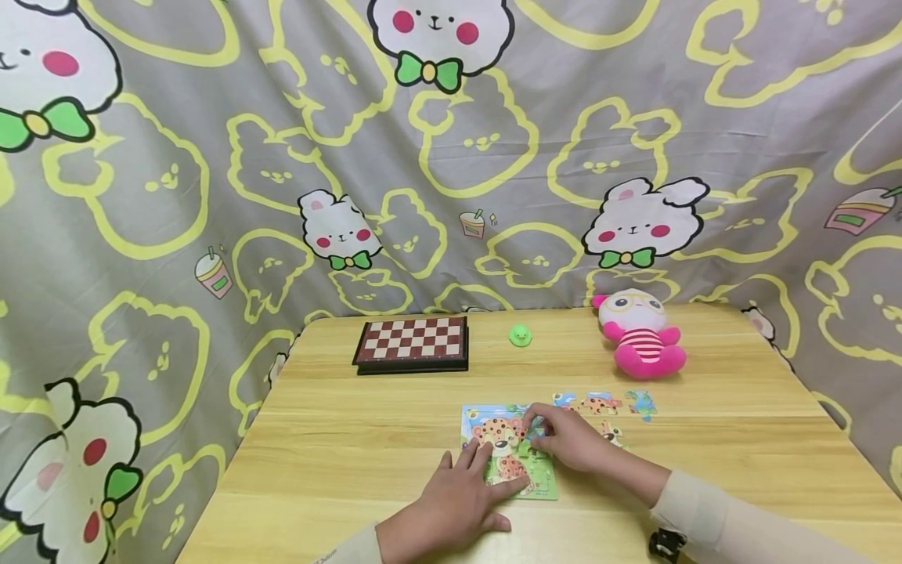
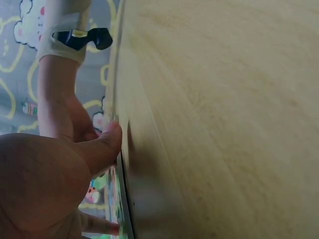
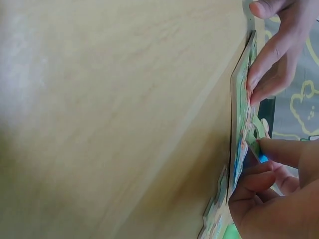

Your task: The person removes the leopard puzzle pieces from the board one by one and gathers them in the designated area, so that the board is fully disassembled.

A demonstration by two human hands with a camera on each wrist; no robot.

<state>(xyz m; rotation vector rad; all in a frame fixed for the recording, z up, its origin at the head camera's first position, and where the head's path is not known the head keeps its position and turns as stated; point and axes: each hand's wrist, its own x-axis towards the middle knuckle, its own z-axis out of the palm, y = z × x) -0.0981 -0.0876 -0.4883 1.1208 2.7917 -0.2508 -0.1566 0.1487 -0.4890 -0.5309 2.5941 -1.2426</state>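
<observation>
A jigsaw puzzle (image 1: pixel 546 487) with a spotted cartoon leopard lies flat on the wooden table in the head view. My left hand (image 1: pixel 456 501) rests on its lower left part with fingers spread, holding nothing. At the puzzle's right side, my right hand (image 1: pixel 572 441) pinches a puzzle piece (image 3: pixel 254 145) between thumb and fingers. In the right wrist view that piece, green and blue, is tilted over the board's surface. Loose pieces (image 1: pixel 600 404) lie beyond the right hand, with a blue one (image 1: pixel 641 403) beside them. Another piece (image 1: pixel 611 430) is partly hidden behind the right forearm.
A folded chessboard (image 1: pixel 413 341) sits at the back left of the table (image 1: pixel 317 439). Near the back middle is a small green toy (image 1: pixel 520 336). A pink and white plush toy (image 1: pixel 643 337) sits at the back right, before a patterned curtain (image 1: pixel 451 258).
</observation>
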